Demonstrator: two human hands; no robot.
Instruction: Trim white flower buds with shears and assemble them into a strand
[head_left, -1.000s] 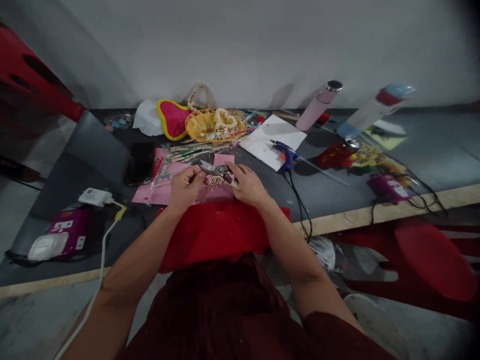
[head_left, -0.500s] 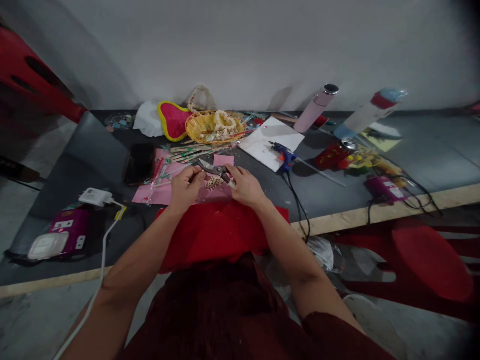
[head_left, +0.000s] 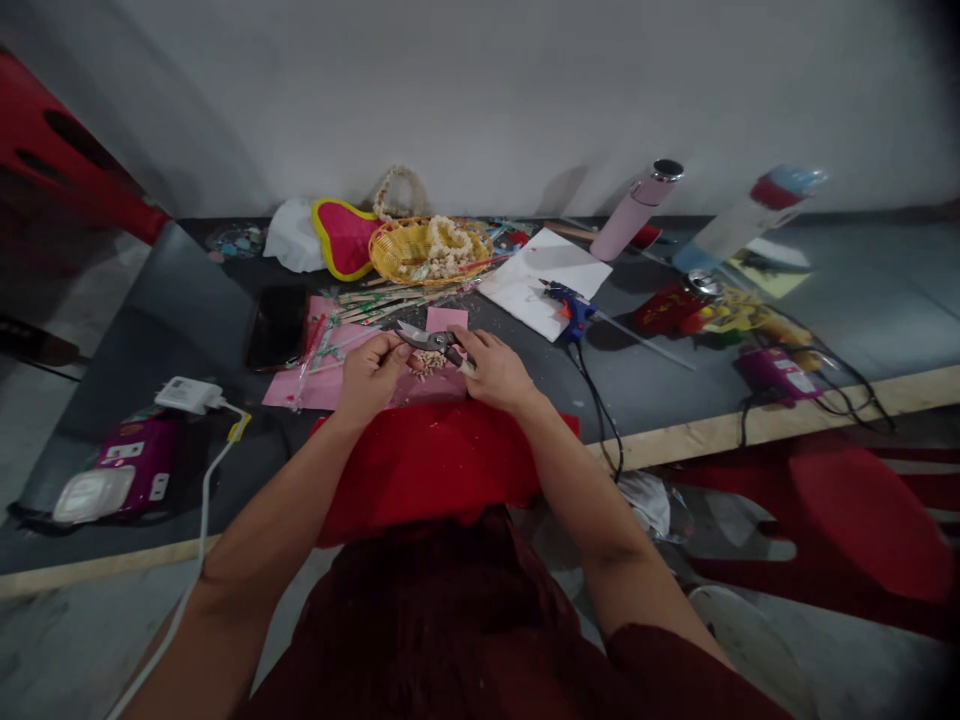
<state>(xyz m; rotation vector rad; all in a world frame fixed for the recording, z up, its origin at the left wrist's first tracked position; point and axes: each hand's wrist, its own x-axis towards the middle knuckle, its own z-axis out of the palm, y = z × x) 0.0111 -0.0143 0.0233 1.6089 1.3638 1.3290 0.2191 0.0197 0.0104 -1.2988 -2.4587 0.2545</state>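
Observation:
My right hand [head_left: 496, 371] is closed around the handles of a pair of pruning shears [head_left: 435, 340], whose blades point left toward my other hand. My left hand [head_left: 372, 374] is pinched close to the blade tips; whatever sits between its thumb and fingers is too small to make out. Beneath the shears lies a little heap of short pale cut pieces [head_left: 431, 366] on pink paper [head_left: 322, 388]. A smaller pink square [head_left: 447, 319] is just behind the blades. Red cloth [head_left: 435, 465] covers the near edge below my hands.
Behind the hands are thin sticks [head_left: 382, 302] and a yellow wicker basket [head_left: 386, 262] holding pale beaded strands. A phone [head_left: 277, 328] lies left. A blue glue gun [head_left: 574, 312], white sheet [head_left: 525, 300], pink flask [head_left: 634, 215] and red can [head_left: 667, 308] stand or lie right.
Both hands and the shears keep nearly the same place over the heap. The whole view has shifted slightly.

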